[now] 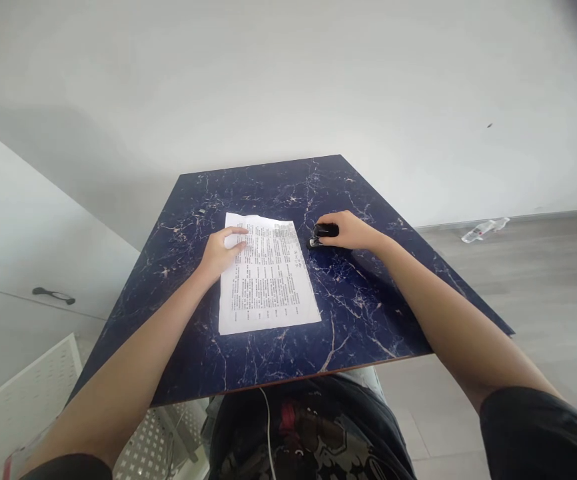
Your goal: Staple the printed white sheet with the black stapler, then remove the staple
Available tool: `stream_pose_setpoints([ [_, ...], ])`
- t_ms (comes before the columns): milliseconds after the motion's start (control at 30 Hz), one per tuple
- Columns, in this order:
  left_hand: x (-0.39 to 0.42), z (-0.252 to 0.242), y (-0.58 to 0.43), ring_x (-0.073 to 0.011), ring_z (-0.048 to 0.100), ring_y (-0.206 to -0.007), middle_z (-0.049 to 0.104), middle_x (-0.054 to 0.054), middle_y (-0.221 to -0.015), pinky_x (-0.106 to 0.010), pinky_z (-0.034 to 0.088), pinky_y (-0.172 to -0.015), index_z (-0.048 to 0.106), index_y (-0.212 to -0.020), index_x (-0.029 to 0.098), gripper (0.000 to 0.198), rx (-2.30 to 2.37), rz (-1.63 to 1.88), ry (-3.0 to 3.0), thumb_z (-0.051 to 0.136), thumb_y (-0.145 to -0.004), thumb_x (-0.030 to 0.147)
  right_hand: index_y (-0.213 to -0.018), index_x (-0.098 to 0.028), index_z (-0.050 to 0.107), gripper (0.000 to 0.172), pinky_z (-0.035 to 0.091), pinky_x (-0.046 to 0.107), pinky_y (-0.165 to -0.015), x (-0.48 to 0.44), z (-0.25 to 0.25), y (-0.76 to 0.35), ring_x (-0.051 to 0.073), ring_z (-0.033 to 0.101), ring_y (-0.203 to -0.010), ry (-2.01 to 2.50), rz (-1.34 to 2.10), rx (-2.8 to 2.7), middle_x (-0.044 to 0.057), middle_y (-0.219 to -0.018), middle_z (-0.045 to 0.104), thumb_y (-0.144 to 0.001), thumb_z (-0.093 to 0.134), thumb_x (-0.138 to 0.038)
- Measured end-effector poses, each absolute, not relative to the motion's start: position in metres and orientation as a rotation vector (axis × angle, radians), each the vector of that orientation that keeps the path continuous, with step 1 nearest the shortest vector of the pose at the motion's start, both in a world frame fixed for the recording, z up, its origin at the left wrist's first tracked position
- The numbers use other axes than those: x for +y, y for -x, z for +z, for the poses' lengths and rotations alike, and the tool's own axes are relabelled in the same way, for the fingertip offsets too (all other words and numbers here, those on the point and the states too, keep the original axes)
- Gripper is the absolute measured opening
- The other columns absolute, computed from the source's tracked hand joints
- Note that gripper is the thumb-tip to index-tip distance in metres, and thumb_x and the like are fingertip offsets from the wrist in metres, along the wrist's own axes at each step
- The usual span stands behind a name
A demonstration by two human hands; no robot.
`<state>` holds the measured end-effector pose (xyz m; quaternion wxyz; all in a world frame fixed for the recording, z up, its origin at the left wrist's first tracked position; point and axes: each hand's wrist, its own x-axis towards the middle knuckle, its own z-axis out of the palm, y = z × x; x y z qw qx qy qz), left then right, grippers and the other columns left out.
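Nearest to us, a dark printed shirt (318,433), with a thin white cable (268,430) running down its front. At lower left, below the bench, a pale perforated panel (141,447) shows in part behind the forearm.

The bench (368,303) begins just beyond the shirt: dark blue top, pale marble-like veining, a thin brownish line along the near edge.

On it, left of the middle, we record a printed paper (263,293), lying flat and slightly turned. Its upper edge is wavy; we cannot count the sheets. Dense small print covers most of it, too small for us to read, with a grey patch toward the upper right corner.

The left hand (214,253) lies over the paper's left edge, fingers open, thumb and forefinger apart on the printed face.

To the right of the paper, just beside it and not touching, a black stapler (327,231) sits low at the bench top, its metallic end toward the paper. The right hand (352,230) has its fingers closed around it.

Farther left on the bench, a small greyish piece (201,211); we cannot identify it.

Beyond the bench: a dark handle (53,295) on a white surface at left, a clear plastic bottle (483,230) lying on the grey floor (533,280) at right, and a plain pale wall (288,87) behind.
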<state>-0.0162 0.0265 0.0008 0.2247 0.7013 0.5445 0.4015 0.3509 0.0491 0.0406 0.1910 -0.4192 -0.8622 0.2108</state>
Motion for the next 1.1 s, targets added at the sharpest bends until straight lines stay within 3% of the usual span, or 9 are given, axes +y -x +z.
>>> stream_pose_setpoints([
  [233,0.023,0.003,0.012,-0.0273,0.070,-0.115,0.076,-0.007,-0.122,-0.049,0.046,-0.113,0.077,-0.110,0.022,0.027,1.448,1.156,-1.887,0.074,-0.082,0.020,-0.093,-0.023,0.071,0.036,0.039,0.035,-0.068,0.047,0.042,-0.347,0.020,0.059,-0.073,1.199,0.614,-2.401,0.005,-0.086,0.070,-0.089,0.065,-0.058],
  [567,0.020,0.004,0.009,-0.0272,0.069,-0.116,0.076,-0.007,-0.121,-0.050,0.045,-0.114,0.076,-0.109,0.022,0.027,1.418,1.171,-1.887,0.074,-0.083,0.021,-0.094,-0.024,0.073,0.038,0.040,0.036,-0.070,0.045,0.039,-0.336,0.019,0.057,-0.073,1.152,0.669,-2.382,0.003,-0.084,0.068,-0.087,0.067,-0.062],
  [667,0.020,0.004,0.008,-0.0270,0.069,-0.117,0.076,-0.006,-0.120,-0.049,0.045,-0.114,0.076,-0.109,0.023,0.026,1.432,1.166,-1.911,0.073,-0.083,0.020,-0.093,-0.024,0.072,0.043,0.041,0.037,-0.071,0.044,0.037,-0.328,0.020,0.057,-0.074,1.172,0.693,-2.332,0.004,-0.083,0.068,-0.094,0.057,-0.065],
  [800,0.021,0.004,0.009,-0.0266,0.069,-0.117,0.076,-0.006,-0.121,-0.049,0.045,-0.114,0.077,-0.109,0.022,0.027,1.447,1.162,-1.915,0.073,-0.083,0.018,-0.076,-0.022,0.062,0.061,0.038,0.037,-0.066,0.046,0.031,-0.321,0.020,0.052,-0.066,1.300,0.633,-2.222,0.005,-0.069,0.059,-0.103,0.033,-0.067],
  [933,0.021,0.004,0.010,-0.0269,0.069,-0.116,0.076,-0.005,-0.120,-0.049,0.045,-0.114,0.077,-0.108,0.023,0.026,1.446,1.176,-1.912,0.074,-0.083,0.018,-0.062,-0.023,0.044,0.062,0.031,0.037,-0.061,0.047,0.027,-0.318,0.017,0.042,-0.056,1.400,0.497,-2.239,0.003,-0.058,0.046,-0.103,0.029,-0.067],
  [1100,0.021,0.003,0.009,-0.0272,0.069,-0.117,0.076,-0.006,-0.121,-0.049,0.045,-0.114,0.077,-0.108,0.023,0.026,1.431,1.169,-1.912,0.074,-0.083,0.018,-0.061,-0.023,0.040,0.062,0.031,0.036,-0.060,0.047,0.027,-0.317,0.018,0.043,-0.057,1.486,0.454,-2.194,0.004,-0.058,0.048,-0.103,0.027,-0.067],
])
